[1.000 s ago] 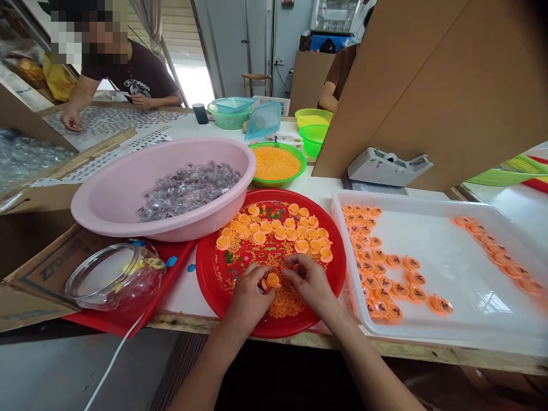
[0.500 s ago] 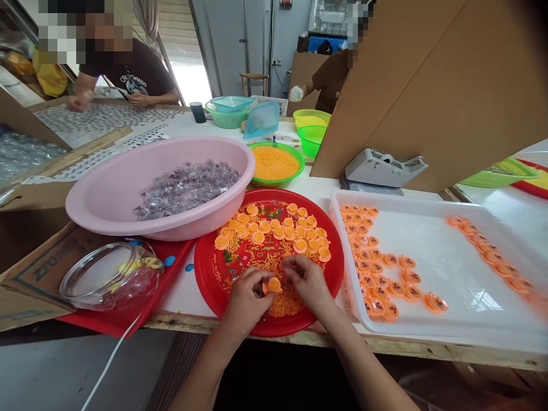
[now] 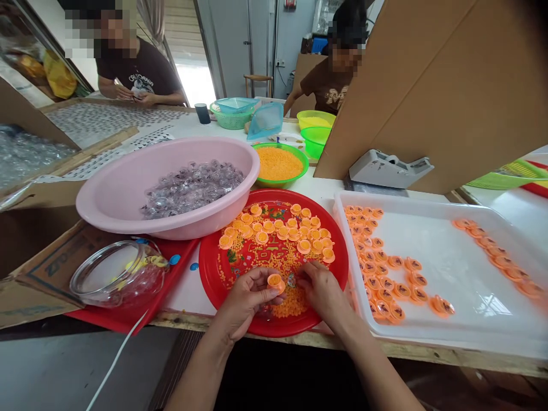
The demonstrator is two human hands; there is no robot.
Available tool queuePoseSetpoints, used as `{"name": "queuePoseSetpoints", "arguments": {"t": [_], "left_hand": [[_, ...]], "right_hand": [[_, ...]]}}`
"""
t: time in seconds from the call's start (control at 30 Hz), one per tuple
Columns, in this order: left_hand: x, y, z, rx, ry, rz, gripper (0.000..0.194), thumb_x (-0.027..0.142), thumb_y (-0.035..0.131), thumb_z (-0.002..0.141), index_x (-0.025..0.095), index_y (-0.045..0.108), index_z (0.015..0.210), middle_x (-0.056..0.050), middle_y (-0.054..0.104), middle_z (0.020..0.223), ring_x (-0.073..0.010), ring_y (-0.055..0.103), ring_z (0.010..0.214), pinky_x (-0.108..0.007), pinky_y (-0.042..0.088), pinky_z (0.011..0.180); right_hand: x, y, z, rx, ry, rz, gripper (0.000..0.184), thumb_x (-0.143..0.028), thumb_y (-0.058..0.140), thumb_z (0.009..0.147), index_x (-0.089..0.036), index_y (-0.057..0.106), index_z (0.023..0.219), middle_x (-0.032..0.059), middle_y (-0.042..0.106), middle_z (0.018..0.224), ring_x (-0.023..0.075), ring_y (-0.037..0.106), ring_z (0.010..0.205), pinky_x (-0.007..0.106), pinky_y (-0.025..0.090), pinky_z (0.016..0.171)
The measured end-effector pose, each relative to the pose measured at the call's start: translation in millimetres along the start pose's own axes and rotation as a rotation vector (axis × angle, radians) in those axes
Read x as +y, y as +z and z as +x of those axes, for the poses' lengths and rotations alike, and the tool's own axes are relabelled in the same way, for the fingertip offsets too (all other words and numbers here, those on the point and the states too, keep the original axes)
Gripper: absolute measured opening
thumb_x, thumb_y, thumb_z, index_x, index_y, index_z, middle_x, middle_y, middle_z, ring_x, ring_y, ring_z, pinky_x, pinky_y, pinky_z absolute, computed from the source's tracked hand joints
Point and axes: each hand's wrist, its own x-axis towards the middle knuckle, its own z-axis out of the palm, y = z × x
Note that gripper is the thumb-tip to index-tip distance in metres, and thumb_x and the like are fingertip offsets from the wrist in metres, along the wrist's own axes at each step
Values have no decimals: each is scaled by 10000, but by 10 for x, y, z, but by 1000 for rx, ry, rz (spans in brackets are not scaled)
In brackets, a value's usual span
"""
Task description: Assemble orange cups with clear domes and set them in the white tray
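Between the thumb and fingers of my left hand (image 3: pixel 250 294) is a small orange toy cup (image 3: pixel 275 282) on a saucer, with orange bits inside. My right hand (image 3: pixel 323 291) reaches over the right part of the round red tray (image 3: pixel 208 297), its fingers bent together. A small clear, shiny piece (image 3: pixel 291 279) shows at those fingertips; whether it is gripped or lying there is unclear. Loose orange beads (image 3: pixel 289 305) lie below and between both hands. Toward the tray's far side stand several more orange cups (image 3: pixel 282 232) filled with beads.
A pink basin (image 3: pixel 107 197) of clear domed pieces stands left, near a green bowl (image 3: pixel 280 165) of orange beads. The white tray (image 3: pixel 436 257) at right holds rows of orange pieces. A tape dispenser (image 3: pixel 389 168) stands against cardboard. Two people sit across the table.
My left hand has turned the cup more upright. My right hand has shifted right and down, and the clear piece now shows by its fingertips. Across the table, the people's arms have moved.
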Motion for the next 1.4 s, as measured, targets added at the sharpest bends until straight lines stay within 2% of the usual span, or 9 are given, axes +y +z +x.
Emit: {"name": "queuePoseSetpoints", "arguments": {"t": [0.07, 0.17, 0.3, 0.4, 0.57, 0.77, 0.97, 1.13, 1.4], "left_hand": [[2, 38, -2, 30, 14, 67, 364, 223, 805, 612, 170, 649, 937, -8, 697, 840, -155, 686, 716, -283, 556, 695], [-35, 84, 31, 44, 71, 190, 364, 185, 788, 581, 167, 649, 917, -22, 707, 846, -171, 677, 741, -274, 554, 652], [-96, 81, 68, 76, 89, 279, 311, 130, 749, 554, 169, 647, 845, -6, 696, 787, -165, 663, 700, -250, 539, 595], [-81, 51, 43, 77, 50, 236, 240, 150, 746, 584, 166, 645, 801, 19, 669, 734, -142, 650, 677, -244, 540, 619], [11, 6, 5, 23, 36, 39, 336, 163, 783, 622, 178, 660, 934, -9, 690, 909, -139, 652, 835, -211, 527, 710], [4, -18, 47, 79, 64, -88, 245, 288, 762, 716, 166, 676, 912, -7, 656, 873, -108, 626, 762, -176, 518, 636], [-40, -2, 46, 122, 96, -86, 272, 275, 784, 693, 163, 688, 921, -15, 662, 924, -136, 634, 864, -228, 539, 782], [-44, 11, 33, 152, 82, -38, 294, 321, 781, 691, 167, 703, 930, -26, 670, 892, -158, 635, 844, -239, 541, 742], [-112, -16, 73, 127, 120, -25, 241, 299, 775, 699, 172, 707, 891, -25, 663, 910, -154, 611, 871, -239, 538, 769]], "right_hand": [[-85, -2, 8, 61, -16, 183, 70, -160, 555, 811, -191, 617, 817, 42, 642, 825, 185, 601, 764, 281, 464, 681], [-199, 30, 50, -27, -24, 438, 147, -208, 639, 753, -203, 626, 899, 13, 658, 812, 171, 616, 735, 263, 481, 637], [-139, 82, 125, -44, 33, 530, 129, -190, 594, 735, -192, 618, 862, 6, 651, 753, 163, 611, 677, 263, 492, 601], [49, 21, 134, 41, 61, 454, 127, -195, 535, 767, -193, 619, 862, 12, 650, 753, 171, 610, 681, 283, 495, 621], [241, -126, 82, 87, 99, 203, 151, -139, 513, 771, -195, 640, 830, 18, 658, 761, 182, 604, 705, 302, 472, 668], [7, 0, 32, -48, -75, 60, 152, -78, 569, 765, -188, 659, 819, 47, 608, 879, 174, 579, 783, 276, 452, 725], [-110, 40, 6, -91, -46, -106, 150, -80, 533, 817, -170, 619, 900, 47, 569, 894, 160, 569, 775, 251, 429, 712], [-139, 53, -36, -143, -118, -234, 144, -65, 510, 816, -178, 599, 828, 55, 574, 891, 175, 560, 818, 252, 412, 723], [-140, 73, -43, -139, -101, -208, 163, -62, 554, 744, -173, 569, 862, 53, 579, 899, 181, 566, 816, 250, 418, 713]]}}
